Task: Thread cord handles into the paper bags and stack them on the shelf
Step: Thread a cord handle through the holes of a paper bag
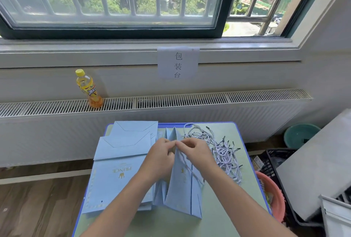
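A pale blue paper bag point(180, 185) is stood up, partly opened, near the middle of the green table point(218, 223), its long axis running from the near edge away toward the window, with its mouth judged to be at the far end, where the hands meet. The bag is judged to be light and fairly stiff along its creases, yet easily dented or torn round the punched holes; it is best held close to the rim, beside the hole, not by the thin side panels.

The left hand point(161, 151) is curled on the bag's upper edge, and the right hand point(191, 148) is pinched with fingertips together at the same spot; a cord end appears to be held there, though this cannot be made out for certain. A thin cord point(187, 168) is seen trailing down the bag's side.

To the left, a stack of flat bags point(117, 170) is laid, marked PRINCE. Farther right, a loose heap of twisted cords point(222, 151) with dark tips is spread; these are judged soft, limp and prone to tangling, so each is best taken by its stiff tip.

Beyond, a yellow bottle point(89, 88) is stood on the radiator grille point(190, 99).
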`<state>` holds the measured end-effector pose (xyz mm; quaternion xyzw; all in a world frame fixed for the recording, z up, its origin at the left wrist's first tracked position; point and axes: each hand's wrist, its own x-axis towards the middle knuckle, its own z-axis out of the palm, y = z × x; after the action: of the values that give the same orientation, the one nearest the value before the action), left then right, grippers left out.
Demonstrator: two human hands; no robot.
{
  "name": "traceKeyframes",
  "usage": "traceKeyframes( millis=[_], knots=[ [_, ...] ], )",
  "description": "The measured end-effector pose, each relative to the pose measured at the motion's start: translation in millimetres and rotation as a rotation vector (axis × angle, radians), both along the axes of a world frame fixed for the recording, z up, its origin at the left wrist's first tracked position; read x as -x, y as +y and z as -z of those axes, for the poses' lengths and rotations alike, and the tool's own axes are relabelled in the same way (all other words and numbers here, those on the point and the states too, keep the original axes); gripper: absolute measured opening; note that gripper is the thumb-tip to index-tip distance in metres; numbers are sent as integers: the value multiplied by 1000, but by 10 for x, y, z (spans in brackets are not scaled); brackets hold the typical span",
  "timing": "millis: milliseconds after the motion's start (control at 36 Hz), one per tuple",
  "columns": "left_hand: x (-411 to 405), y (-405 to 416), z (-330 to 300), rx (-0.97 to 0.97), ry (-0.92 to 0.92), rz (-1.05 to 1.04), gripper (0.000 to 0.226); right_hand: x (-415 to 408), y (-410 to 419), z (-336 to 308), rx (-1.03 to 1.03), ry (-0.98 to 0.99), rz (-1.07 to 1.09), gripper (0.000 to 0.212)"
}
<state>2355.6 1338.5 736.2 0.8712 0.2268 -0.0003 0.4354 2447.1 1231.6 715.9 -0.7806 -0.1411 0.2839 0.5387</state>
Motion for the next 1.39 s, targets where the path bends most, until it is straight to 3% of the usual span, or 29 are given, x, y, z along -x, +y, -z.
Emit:
traceKeyframes(
  millis=[194,306,444,639,917,1028,1139,1250,1306,1389],
  knots=[
    [-147,79,-23,-26,-29,83,54,-105,-168,-104,-31,43,-76,14],
    [-222,19,-57,-75,-50,63,41,-133,-211,-127,-12,65,-76,14],
    [-327,-16,-24,-406,-15,90,23,-166,-284,-146,25,87,-74,15],
    [-407,-80,30,-508,-15,118,19,-187,-329,-166,63,46,-55,17],
    [-361,-10,27,-629,195,278,6,-277,-465,-170,102,21,29,17],
    [-332,-56,62,-748,292,368,18,-279,-440,-161,134,-20,28,18],
    [-302,-46,110,-665,222,326,19,-265,-407,-147,136,-11,37,17],
    [-222,-103,66,-359,-14,180,28,-234,-349,-137,128,-7,22,16],
    [-165,-157,-1,-267,31,187,35,-217,-320,-103,135,10,6,17],
    [-112,-210,-1,-309,186,260,34,-222,-282,-10,140,48,-23,18]
  ],
)
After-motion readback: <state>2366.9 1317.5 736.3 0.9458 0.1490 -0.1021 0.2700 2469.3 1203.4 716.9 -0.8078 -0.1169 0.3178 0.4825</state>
